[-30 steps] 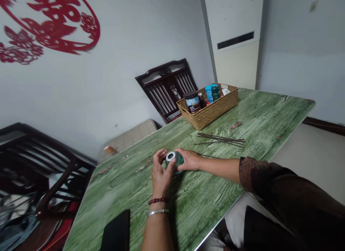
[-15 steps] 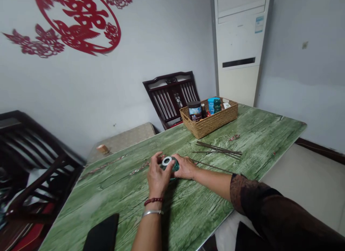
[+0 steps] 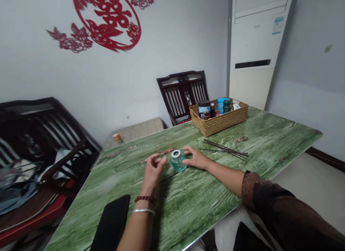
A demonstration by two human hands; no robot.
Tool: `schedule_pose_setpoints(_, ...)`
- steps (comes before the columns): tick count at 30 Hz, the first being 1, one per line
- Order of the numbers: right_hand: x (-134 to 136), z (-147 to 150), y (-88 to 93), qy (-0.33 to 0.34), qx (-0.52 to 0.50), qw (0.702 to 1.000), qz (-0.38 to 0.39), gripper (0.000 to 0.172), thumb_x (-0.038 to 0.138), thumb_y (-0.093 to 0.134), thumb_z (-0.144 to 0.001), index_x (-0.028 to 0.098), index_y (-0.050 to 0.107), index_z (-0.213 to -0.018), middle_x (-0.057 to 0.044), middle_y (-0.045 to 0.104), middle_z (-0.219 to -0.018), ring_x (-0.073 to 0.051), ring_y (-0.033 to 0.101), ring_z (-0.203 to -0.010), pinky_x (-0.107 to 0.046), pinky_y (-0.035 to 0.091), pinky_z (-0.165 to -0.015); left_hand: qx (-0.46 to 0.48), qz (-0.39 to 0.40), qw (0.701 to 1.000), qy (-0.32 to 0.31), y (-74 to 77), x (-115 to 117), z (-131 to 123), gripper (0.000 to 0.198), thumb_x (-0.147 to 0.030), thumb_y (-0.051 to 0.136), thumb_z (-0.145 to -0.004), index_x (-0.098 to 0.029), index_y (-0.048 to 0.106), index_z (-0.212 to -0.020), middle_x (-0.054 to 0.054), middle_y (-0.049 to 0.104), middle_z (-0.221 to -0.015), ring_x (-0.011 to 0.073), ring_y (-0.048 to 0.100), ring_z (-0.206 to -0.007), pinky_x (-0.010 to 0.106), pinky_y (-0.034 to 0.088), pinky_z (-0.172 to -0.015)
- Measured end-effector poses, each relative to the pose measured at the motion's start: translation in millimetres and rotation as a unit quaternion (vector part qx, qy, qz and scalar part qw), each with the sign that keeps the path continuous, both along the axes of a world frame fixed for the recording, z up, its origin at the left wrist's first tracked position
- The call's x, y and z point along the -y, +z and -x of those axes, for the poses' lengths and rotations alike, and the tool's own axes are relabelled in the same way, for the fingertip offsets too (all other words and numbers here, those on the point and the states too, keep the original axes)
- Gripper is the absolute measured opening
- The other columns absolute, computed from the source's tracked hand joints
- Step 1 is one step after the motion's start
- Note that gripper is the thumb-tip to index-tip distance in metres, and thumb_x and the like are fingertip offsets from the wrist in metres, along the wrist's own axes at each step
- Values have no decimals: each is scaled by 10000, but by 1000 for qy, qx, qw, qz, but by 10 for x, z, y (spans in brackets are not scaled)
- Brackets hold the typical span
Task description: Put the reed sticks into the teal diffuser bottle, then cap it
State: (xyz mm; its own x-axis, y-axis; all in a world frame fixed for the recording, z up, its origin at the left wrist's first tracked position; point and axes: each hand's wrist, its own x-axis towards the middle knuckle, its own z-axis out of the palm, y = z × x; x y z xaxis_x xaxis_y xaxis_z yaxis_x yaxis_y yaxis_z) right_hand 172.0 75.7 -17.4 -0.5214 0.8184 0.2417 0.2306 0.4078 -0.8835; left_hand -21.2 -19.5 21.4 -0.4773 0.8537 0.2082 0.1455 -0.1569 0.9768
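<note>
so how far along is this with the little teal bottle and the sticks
Done: the teal bottle stands upright on the green table. In hand: the right hand rests against its side; the left hand hovers beside it, fingers curled, and I cannot tell if they pinch anything. Left: the dark sticks all lie flat on the table, none in the bottle.

Head-worn, close above left grip (image 3: 153, 170) and right grip (image 3: 196, 158), facing forward and down across green wood-grain bench (image 3: 269, 136) toward white wall (image 3: 167, 56); edges seemingly lens-bent.
</note>
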Motion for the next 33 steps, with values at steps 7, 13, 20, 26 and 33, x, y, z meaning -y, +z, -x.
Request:
schedule_pose_setpoints(7, -233, -366, 183, -113, -160, 978, 74, 506, 671, 651, -691, 210, 467, -596, 62, 441, -517, -103, 451, -507, -245, 438, -554, 315, 74, 936, -139, -117, 364, 153, 546, -371, 911, -548, -190, 421, -707, -124, 347, -530, 12, 319, -412, 134, 343, -402)
schedule_pose_setpoints(13, 147, -456, 368, 5, -291, 931, 219, 693, 832, 552, -701, 241, 234, -530, 109, 189, -417, -51, 180, -369, -218, 284, -403, 414, 91, 881, -210, -178, 397, 143, 574, -406, 907, -578, -195, 385, -690, -128, 269, -518, -4, 272, -390, 105, 253, -366)
schedule_pose_setpoints(20, 337, -288, -28, 25, -200, 945, 259, 736, 828, 712, -505, 233, 280, -525, 126, 218, -397, -23, 167, -370, -199, 176, -367, 281, 133, 925, -219, -186, 374, 22, 622, -459, 905, -550, -198, 353, -668, -124, 278, -539, 1, 239, -414, 121, 248, -361)
schedule_pose_setpoints(26, 301, -263, -85, 15, -173, 953, 250, 664, 797, 708, -545, 230, 363, -559, 144, 183, -388, -28, 149, -368, -203, 193, -362, 202, 135, 949, -200, -203, 339, -36, 701, -453, 903, -541, -211, 250, -616, -115, 231, -567, 8, 178, -449, 130, 231, -355)
schedule_pose_setpoints(33, 298, -265, -115, 12, -167, 958, 234, 632, 766, 693, -591, 230, 362, -549, 138, 198, -391, -33, 156, -369, -201, 203, -357, 182, 147, 957, -169, -192, 338, -86, 681, -537, 879, -521, -212, 290, -625, -121, 245, -548, 18, 189, -453, 135, 232, -361)
